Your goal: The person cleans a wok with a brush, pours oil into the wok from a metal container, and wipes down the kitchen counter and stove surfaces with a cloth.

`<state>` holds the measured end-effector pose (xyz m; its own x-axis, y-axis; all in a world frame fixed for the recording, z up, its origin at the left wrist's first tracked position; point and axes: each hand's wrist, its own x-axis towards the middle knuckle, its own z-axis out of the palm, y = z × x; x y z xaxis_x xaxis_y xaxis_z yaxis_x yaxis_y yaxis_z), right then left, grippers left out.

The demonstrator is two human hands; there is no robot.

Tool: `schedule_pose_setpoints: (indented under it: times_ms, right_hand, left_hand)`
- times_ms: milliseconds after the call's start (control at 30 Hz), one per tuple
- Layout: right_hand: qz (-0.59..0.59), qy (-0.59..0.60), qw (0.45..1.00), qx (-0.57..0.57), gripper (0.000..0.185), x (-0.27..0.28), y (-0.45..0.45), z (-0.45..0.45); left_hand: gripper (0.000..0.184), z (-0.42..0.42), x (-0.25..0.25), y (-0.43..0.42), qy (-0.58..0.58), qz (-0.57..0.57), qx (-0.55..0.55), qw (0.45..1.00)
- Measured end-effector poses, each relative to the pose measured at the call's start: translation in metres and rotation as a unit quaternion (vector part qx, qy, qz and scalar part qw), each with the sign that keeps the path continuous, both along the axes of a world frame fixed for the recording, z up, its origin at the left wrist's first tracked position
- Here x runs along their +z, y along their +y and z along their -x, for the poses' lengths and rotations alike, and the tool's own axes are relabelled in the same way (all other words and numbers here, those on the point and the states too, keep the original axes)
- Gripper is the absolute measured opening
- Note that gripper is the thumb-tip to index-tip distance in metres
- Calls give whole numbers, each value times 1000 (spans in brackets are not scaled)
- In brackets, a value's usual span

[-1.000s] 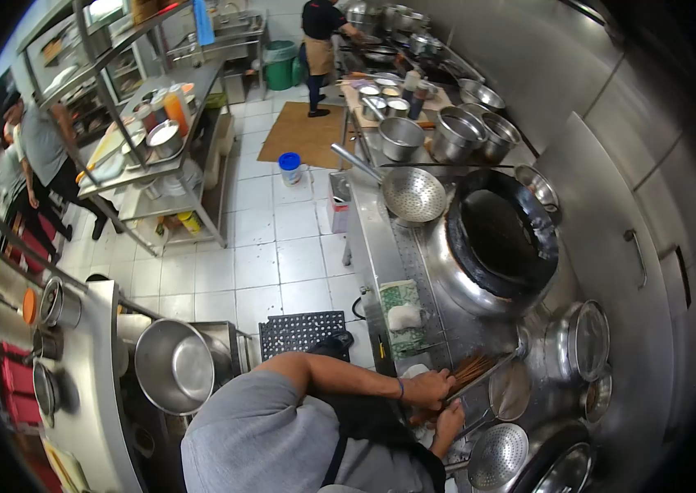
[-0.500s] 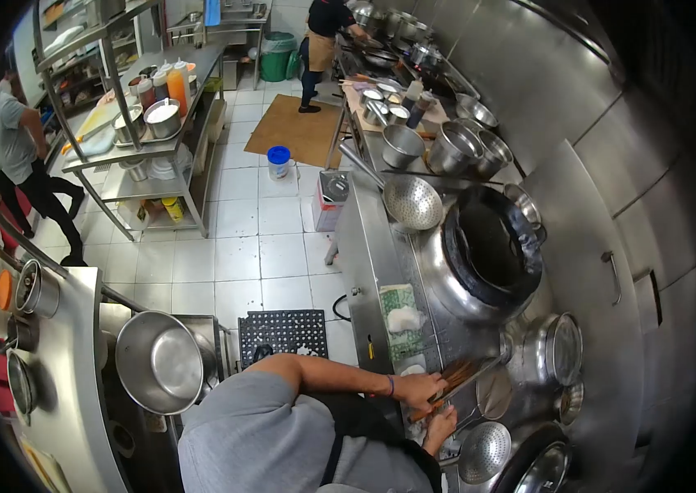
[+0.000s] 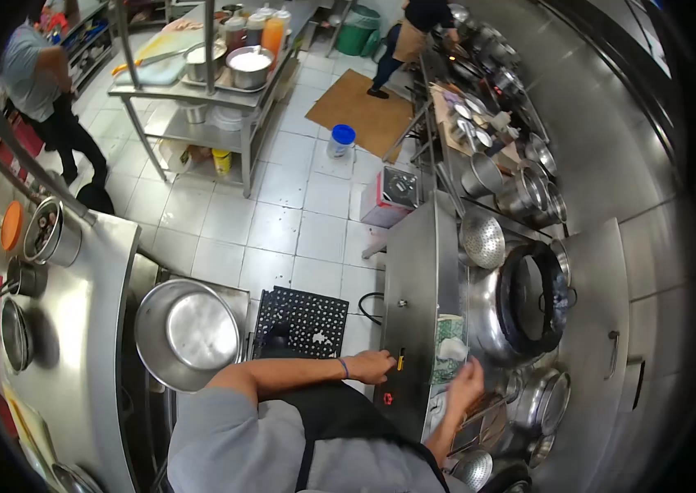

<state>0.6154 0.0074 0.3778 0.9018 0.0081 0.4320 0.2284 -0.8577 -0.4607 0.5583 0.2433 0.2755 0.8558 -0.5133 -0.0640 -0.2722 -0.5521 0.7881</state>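
Observation:
My left hand, a band on its wrist, is just beside a small yellow lever on the steel stove front. Its fingers are loosely bent, and I see nothing in them. Below the lever is a red knob. Raised over the stove top, my right hand is blurred, so its grip is unclear. It is nearest a white cloth on a green patterned packet. A wok ring with a blackened rim stands beyond it.
A perforated ladle lies by the wok ring. Lidded pots stand to the right. A large steel pot is at my left, and a black rubber mat covers floor ahead. Two other people are farther off, one at a stove.
My left hand has left the bamboo brush it held and moved left to the stove front. My right hand has lifted forward. The brush no longer shows, and the view has shifted.

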Motion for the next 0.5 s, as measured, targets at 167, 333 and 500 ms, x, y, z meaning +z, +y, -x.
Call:
schedule_pose_setpoints:
  times_ms: [167, 333, 500]
  right_hand:
    - [31, 284, 926, 247, 30, -105, 123, 25]
    - [106, 525, 815, 222, 37, -185, 83, 56]
    - [210, 563, 762, 244, 35, -255, 5, 51]
  left_hand:
    - [27, 50, -60, 68, 4, -71, 121, 990]
    - [33, 116, -98, 150, 195, -82, 224, 951]
    - [37, 173, -74, 195, 191, 146, 528, 814]
